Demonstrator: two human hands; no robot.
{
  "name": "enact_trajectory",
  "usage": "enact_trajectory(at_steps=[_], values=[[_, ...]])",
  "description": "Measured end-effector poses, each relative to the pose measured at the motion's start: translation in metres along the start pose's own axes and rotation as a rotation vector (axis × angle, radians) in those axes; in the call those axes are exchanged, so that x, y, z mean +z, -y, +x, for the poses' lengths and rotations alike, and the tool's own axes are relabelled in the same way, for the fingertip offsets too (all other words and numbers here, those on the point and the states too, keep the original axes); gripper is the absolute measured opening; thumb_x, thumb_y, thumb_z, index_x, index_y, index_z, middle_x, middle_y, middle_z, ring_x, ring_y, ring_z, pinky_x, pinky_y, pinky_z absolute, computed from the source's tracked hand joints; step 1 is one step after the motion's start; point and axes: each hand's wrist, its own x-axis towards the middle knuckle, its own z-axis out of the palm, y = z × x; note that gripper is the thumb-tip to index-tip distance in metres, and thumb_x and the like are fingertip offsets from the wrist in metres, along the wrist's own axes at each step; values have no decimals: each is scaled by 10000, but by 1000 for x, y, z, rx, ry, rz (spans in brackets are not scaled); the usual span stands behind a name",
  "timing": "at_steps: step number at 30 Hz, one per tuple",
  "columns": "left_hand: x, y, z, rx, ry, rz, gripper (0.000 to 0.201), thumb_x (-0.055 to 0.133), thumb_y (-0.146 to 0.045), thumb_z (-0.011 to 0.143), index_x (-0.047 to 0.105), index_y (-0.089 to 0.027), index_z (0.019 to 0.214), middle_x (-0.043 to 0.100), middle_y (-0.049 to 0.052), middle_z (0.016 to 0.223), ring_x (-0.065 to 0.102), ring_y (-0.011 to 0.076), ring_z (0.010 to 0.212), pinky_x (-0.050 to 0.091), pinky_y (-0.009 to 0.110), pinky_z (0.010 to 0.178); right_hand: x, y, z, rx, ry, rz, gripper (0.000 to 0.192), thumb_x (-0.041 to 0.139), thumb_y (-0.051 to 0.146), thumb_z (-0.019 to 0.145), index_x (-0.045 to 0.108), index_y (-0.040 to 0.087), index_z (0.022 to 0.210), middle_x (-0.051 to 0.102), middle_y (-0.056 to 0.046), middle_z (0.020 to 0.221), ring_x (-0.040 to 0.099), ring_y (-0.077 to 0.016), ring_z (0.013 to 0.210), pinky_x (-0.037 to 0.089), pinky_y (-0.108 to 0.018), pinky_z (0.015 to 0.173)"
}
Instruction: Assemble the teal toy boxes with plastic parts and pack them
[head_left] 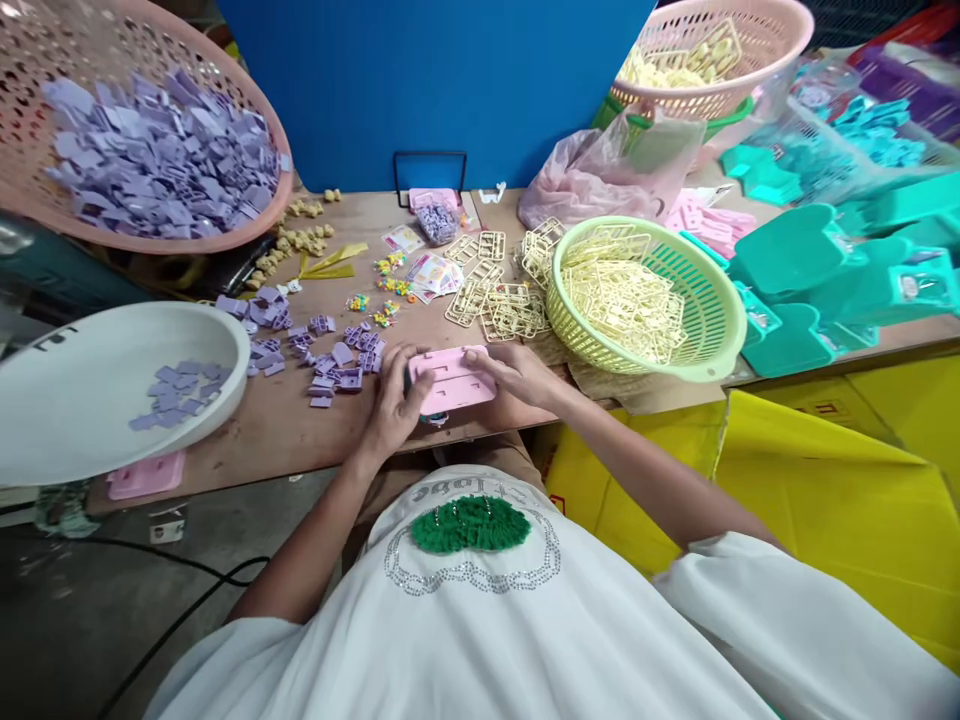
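Between both hands, over the front edge of the table, is a pink plastic panel (454, 381) with small slots and rounded corners. A teal part shows under its left side. My left hand (397, 400) grips the panel's left end, thumb on top. My right hand (521, 373) holds the right end, its thumb pressing near the upper right corner. Small purple plastic parts (349, 378) lie scattered just left of my left hand. Cream plastic frames (514, 312) lie beyond my right hand.
A green basket (724, 325) of cream frames stands right, beside teal boxes (787, 250). On the left are a white bowl (67, 400) and a pink basket (281, 200), both with purple pieces. A blue board (450, 90) stands behind. Yellow cartons (840, 480) are below right.
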Motion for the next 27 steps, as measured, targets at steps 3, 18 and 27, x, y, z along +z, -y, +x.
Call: enact_trajectory(at_steps=[3, 18, 27], values=[[-7, 12, 3, 37, 94, 26, 1045, 878, -715, 728, 447, -219, 1540, 551, 176, 1562, 530, 347, 1478, 423, 460, 1258, -16, 16, 23, -231, -225, -258, 843, 408, 849, 995, 699, 183, 1421, 573, -193, 1527, 536, -390, 1432, 430, -595, 1209], [-10, 11, -4, 16, 109, -169, 995, 913, -617, 714, 484, -189, 1503, 633, 192, 1496, 650, 370, 1385, 563, 486, 1159, -9, 12, 9, -551, 196, -184, 958, 771, 673, 902, 475, 150, 1649, 560, -225, 1544, 582, -374, 1394, 500, -546, 1171], [-5, 2, -14, 31, 75, 4, 823, 898, -575, 745, 622, -217, 1432, 686, 150, 1400, 710, 370, 1276, 632, 474, 1067, -7, 17, -58, -402, -2, -224, 891, 829, 576, 891, 502, 128, 1588, 607, -174, 1349, 653, -262, 1145, 561, -362, 995]])
